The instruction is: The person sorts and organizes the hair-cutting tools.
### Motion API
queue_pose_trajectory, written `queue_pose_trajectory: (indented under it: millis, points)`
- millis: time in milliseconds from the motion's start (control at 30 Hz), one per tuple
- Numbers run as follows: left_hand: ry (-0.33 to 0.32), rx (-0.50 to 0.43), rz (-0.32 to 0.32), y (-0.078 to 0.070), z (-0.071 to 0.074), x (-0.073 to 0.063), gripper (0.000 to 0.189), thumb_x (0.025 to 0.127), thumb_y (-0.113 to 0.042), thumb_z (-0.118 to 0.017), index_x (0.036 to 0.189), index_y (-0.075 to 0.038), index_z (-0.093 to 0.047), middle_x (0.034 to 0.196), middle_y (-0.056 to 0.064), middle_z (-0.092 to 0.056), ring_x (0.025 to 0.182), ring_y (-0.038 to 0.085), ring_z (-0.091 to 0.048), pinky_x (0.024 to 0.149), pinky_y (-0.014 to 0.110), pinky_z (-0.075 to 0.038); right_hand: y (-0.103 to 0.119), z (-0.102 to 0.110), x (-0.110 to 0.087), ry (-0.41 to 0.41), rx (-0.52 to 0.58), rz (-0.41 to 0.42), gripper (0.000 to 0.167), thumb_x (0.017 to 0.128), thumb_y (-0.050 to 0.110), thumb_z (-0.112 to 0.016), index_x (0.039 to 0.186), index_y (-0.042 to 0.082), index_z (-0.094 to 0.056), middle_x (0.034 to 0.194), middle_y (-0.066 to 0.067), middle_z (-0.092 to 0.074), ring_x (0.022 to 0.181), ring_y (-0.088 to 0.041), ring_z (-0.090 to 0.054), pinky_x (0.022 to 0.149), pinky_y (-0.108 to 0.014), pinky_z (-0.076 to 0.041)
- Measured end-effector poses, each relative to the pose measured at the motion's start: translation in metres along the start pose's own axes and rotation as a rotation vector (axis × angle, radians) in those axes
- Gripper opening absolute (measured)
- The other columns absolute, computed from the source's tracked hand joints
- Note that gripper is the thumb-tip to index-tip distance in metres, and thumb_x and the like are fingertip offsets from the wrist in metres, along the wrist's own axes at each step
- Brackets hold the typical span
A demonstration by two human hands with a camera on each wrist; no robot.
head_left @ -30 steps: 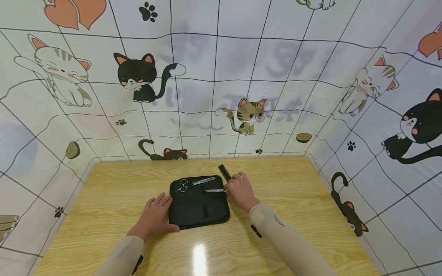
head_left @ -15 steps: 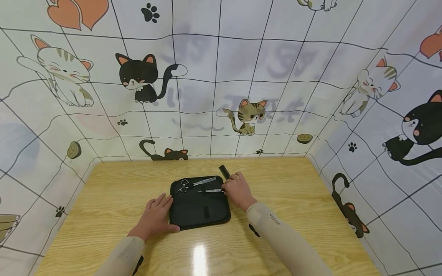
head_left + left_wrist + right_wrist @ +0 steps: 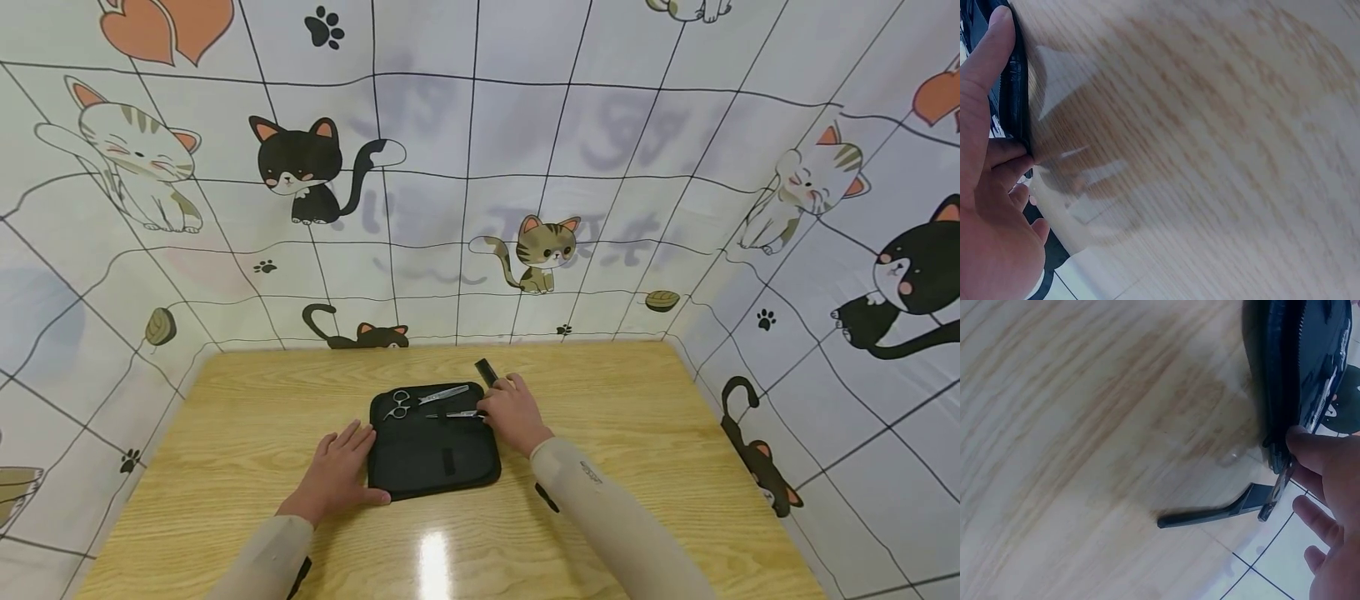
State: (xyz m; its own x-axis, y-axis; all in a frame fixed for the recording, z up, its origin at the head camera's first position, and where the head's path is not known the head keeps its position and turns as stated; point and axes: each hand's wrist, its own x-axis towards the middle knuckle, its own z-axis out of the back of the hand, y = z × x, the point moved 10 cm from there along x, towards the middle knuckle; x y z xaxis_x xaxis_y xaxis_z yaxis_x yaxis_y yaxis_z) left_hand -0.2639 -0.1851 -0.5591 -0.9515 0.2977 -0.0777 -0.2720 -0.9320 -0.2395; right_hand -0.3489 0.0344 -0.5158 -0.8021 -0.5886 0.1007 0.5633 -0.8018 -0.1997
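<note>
So the black case (image 3: 411,463) holds scissors (image 3: 448,394) plus 1 slim tool (image 3: 465,414) pinched by right fingers (image 3: 501,388); left fingers (image 3: 362,437) outstretched

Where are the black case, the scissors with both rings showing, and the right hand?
Black case (image 3: 408,458): head view, on the bare part toward the person.
Scissors (image 3: 444,395): head view, on the blades.
Right hand (image 3: 513,414): head view, on the back of the hand.

one case (image 3: 408,458), two bladed tools (image 3: 451,393), one table (image 3: 607,392)
</note>
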Motion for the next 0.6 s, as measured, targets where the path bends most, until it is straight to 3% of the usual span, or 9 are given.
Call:
queue_pose_trajectory:
  millis: [167, 333, 600]
  points:
    - [0.0, -0.011, 0.008, 0.0, 0.001, 0.0, 0.111, 0.066, -0.068, -0.076, 0.147, -0.002, -0.041, 0.156, 0.014, -0.038, 0.148, 0.035, -0.026, 0.115, 0.06, -0.023, -0.001, -0.005, 0.006, 0.065, -0.004, 0.018, 0.015, 0.087, 0.036, -0.073, 0.101, 0.034, -0.077, 0.106, 0.01, -0.073, 0.11, -0.019, -0.058, 0.108, -0.042, -0.035]
    - [-0.001, -0.015, 0.012, -0.001, 0.002, -0.001, 0.11, 0.066, -0.067, -0.077, 0.147, -0.002, -0.041, 0.156, 0.014, -0.037, 0.148, 0.036, -0.026, 0.115, 0.061, -0.022, -0.007, -0.014, 0.012, 0.132, 0.061, 0.006, 0.018, 0.086, 0.036, -0.073, 0.104, 0.034, -0.077, 0.112, 0.009, -0.07, 0.112, -0.02, -0.056, 0.106, -0.043, -0.038]
    - [0.008, -0.026, 0.016, 0.001, 0.0, -0.001, 0.111, 0.065, -0.068, -0.077, 0.148, -0.003, -0.041, 0.156, 0.014, -0.037, 0.148, 0.035, -0.025, 0.117, 0.061, -0.019, -0.01, -0.015, 0.016, 0.164, 0.121, -0.014, 0.018, 0.086, 0.033, -0.074, 0.104, 0.032, -0.077, 0.12, 0.009, -0.066, 0.119, -0.021, -0.054, 0.107, -0.044, -0.037]
